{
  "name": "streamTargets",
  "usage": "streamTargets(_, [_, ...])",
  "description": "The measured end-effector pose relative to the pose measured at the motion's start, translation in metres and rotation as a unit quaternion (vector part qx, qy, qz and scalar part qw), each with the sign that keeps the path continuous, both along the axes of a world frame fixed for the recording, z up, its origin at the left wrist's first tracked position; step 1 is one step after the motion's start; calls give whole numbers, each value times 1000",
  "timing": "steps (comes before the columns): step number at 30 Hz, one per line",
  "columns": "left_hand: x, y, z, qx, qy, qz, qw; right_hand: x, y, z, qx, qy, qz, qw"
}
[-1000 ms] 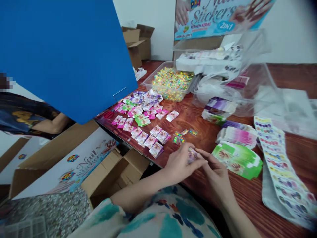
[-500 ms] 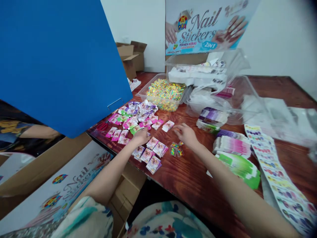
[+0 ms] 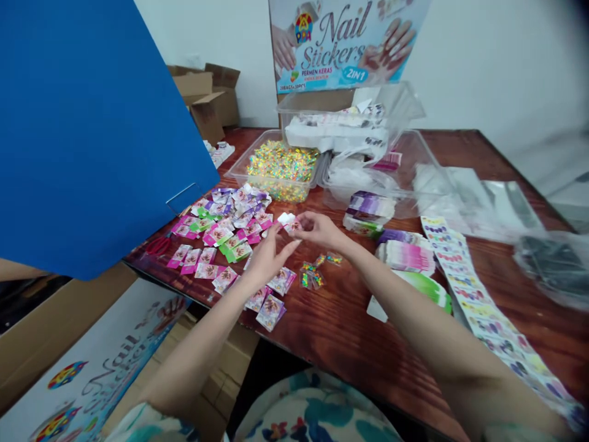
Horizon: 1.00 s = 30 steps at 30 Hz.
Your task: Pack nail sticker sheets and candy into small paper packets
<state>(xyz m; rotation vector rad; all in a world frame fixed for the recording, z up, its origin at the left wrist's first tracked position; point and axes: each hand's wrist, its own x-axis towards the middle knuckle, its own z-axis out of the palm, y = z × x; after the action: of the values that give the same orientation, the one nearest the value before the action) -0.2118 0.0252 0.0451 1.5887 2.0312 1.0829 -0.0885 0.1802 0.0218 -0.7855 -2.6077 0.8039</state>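
Both hands are up over the middle of the brown worktop [image 3: 350, 331], and they meet on one small thing: a little white and pink sticker packet [image 3: 289, 221]. The right hand [image 3: 319, 230] pinches the packet by its right edge, with its thumb and first fingers closed on it. The left hand [image 3: 267, 258] comes up from below with its fingers [image 3: 281, 240] stretched out, and the tips touch the packet's left side. That hand is mostly open. I cannot tell if it really grips the packet or only touches it.

From the right hand the packet lies at about 9 o'clock, right at the fingertips. From the left hand it lies at about 1 o'clock, just past the fingertips. The packet's long side runs roughly from 10 o'clock to 4 o'clock, a bit tilted. The right hand is the nearer one and has the better hold.

Just below the hands, at about 5 o'clock from the packet, a few tiny bright candies [image 3: 311, 276] lie on the wood. At 9 o'clock sits a big pile of pink, green and purple packets [image 3: 225, 224]. At 12 o'clock stands a clear tub of candies [image 3: 280, 166]. At 3 o'clock are stacks of flat cartons [image 3: 405, 255], and past them a long strip of nail stickers [image 3: 464, 288].
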Motion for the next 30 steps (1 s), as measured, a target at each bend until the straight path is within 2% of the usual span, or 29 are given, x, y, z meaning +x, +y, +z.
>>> streamTargets(2, [17, 6, -5, 54, -133, 16, 990, 11, -15, 2, -102, 111, 41, 988])
streamTargets(4, [29, 12, -6, 86, -244, 46, 965, 22, -28, 3, -194, 200, 82, 957])
streamTargets(6, [36, 14, -1, 88, -342, 68, 933, 34, -37, 4, -220, 219, 100, 945])
streamTargets(9, [44, 7, 8, 35, -477, 73, 875, 62, -43, 6, -182, 209, 67, 959])
streamTargets(11, [50, -3, 10, 4, -541, 59, 839, 93, -43, 6, -133, 197, 20, 971])
streamTargets(14, [58, -18, 4, -49, -586, 29, 808, 162, -31, 3, -34, 148, -78, 985])
streamTargets(17, [67, -31, -6, -117, -605, 13, 787, 244, -8, -3, 59, 36, -236, 969])
streamTargets(20, [81, -37, -11, -144, -608, 20, 780, 304, 15, -14, 75, -16, -281, 957])
streamTargets(22, [90, -38, -10, -144, -606, 22, 782, 324, 23, -23, 70, -37, -271, 959])
streamTargets(26, [109, -38, -8, -124, -598, -54, 790, 332, 24, -35, 80, -48, -257, 962])
streamTargets(28, [117, -39, -8, -128, -560, -89, 814, 333, 20, -33, 95, -36, -263, 959])
streamTargets(30, [125, -40, -8, -138, -497, -95, 851, 333, 12, -23, 108, -21, -270, 957])
